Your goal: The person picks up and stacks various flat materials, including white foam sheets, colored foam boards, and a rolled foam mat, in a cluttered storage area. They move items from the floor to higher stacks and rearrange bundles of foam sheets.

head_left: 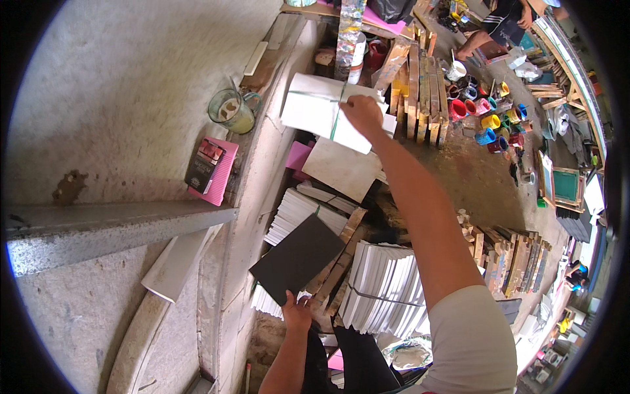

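My right hand (pixel 363 117) reaches far ahead, its fingers closed on the green string around a bundle of white sheets (pixel 308 105). Below that bundle lies a pale, stained board (pixel 338 167). Nearer to me, my left hand (pixel 298 312) grips the lower edge of a flat black board (pixel 298 255), thumb on top. The black board tilts over a stack of white sheets (pixel 292 218) and hides part of it. To its right stands another thick bundle of white sheets (pixel 384 289), bound with a dark band.
A glass mug (pixel 231 111) with a spoon stands on the ledge at left, beside a dark packet (pixel 205 165) on a pink pad. A metal bar (pixel 125 226) juts from the wall. Wooden frames (pixel 420 92) and several paint pots (pixel 489 121) stand on the floor; another person (pixel 505 29) is beyond.
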Available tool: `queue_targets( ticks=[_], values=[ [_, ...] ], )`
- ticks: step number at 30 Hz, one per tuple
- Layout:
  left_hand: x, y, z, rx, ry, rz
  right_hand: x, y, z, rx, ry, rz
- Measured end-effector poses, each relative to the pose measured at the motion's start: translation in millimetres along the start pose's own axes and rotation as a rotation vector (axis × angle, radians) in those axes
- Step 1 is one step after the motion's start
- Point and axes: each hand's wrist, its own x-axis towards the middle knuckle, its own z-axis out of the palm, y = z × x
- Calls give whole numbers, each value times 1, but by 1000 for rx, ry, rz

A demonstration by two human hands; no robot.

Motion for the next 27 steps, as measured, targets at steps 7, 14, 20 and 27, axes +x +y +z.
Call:
queue_targets(
  ticks=[7, 14, 20, 27],
  values=[
    [20, 3, -79, 26, 102, -50, -103, -17, -12, 182, 289, -62],
    [-59, 38, 27, 1224, -134, 904, -173, -43, -88, 207, 232, -320],
    [-132, 91, 210, 1416, -390, 1687, -238, -80, -123, 274, 24, -545],
    [-119, 76, 184, 1592, -82, 1441, -284, -99, -94, 344, -466, -710]
  ],
)
